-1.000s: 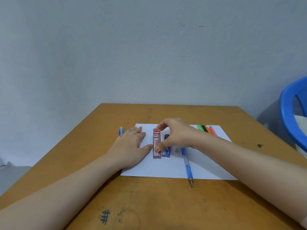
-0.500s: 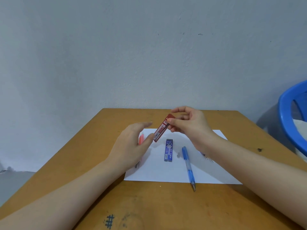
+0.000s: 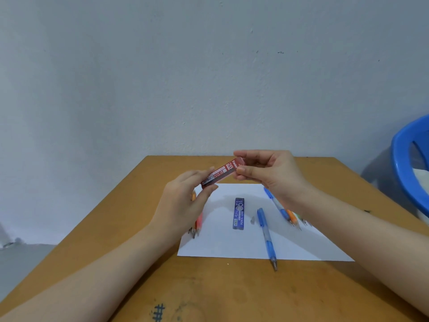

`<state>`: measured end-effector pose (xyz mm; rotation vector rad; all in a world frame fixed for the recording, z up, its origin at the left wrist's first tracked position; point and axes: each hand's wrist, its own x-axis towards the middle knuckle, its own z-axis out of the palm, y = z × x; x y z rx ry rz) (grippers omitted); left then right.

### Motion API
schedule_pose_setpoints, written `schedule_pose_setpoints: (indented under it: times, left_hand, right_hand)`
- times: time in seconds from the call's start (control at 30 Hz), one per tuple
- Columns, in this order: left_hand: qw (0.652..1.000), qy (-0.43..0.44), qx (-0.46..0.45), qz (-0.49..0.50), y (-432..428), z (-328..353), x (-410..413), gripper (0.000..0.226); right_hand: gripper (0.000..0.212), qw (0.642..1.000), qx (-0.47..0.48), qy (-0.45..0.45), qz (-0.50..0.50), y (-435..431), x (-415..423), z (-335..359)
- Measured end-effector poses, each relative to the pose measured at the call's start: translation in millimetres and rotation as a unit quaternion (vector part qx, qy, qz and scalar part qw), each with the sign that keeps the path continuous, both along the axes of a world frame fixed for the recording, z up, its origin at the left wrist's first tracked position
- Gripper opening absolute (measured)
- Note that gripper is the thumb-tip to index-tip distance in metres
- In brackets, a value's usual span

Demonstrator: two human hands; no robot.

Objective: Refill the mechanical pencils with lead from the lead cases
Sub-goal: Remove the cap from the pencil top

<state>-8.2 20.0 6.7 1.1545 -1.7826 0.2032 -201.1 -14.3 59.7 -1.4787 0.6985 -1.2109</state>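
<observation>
A red lead case (image 3: 221, 174) is held in the air above the wooden table (image 3: 111, 233), tilted with its higher end toward the right. Its lower end is pinched between the thumb and fingers of the left hand (image 3: 183, 205); its upper end is pinched between the thumb and forefinger of the right hand (image 3: 271, 175). A white sheet of paper (image 3: 227, 246) lies flat on the table below. A blue lead case (image 3: 239, 213) lies on the sheet, and a blue pencil (image 3: 267, 238) is placed just beside it, with the tip projecting past the near edge of the sheet. A second blue pencil (image 3: 277, 204), an orange pencil (image 3: 291, 217) and a green pencil (image 3: 299, 216) are partly covered by the right wrist. A pink pencil (image 3: 199, 221) is partly hidden behind the left hand. A hash mark (image 3: 158, 312) is drawn on the near table surface. A blue plastic item (image 3: 404, 163) is cut off at the right edge.
</observation>
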Motion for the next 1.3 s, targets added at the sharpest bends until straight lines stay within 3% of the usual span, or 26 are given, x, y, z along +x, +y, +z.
schedule_pose_setpoints:
  times: [0.33, 0.53, 1.3]
  left_hand:
    - [1.0, 0.006, -0.016, -0.011, -1, -1, 1, 0.037]
    - [1.0, -0.025, -0.009, -0.011, -1, 0, 3, 0.038]
    - [0.997, -0.059, 0.053, -0.01, -2, 2, 9, 0.04]
  right_hand:
    - [0.038, 0.973, -0.148, 0.164, -0.075, -1, -10, 8]
    - [0.04, 0.961, -0.151, 0.224, -0.061, -6, -14, 9]
    - [0.03, 0.927, -0.209, 0.31, -0.008, -12, -23, 8]
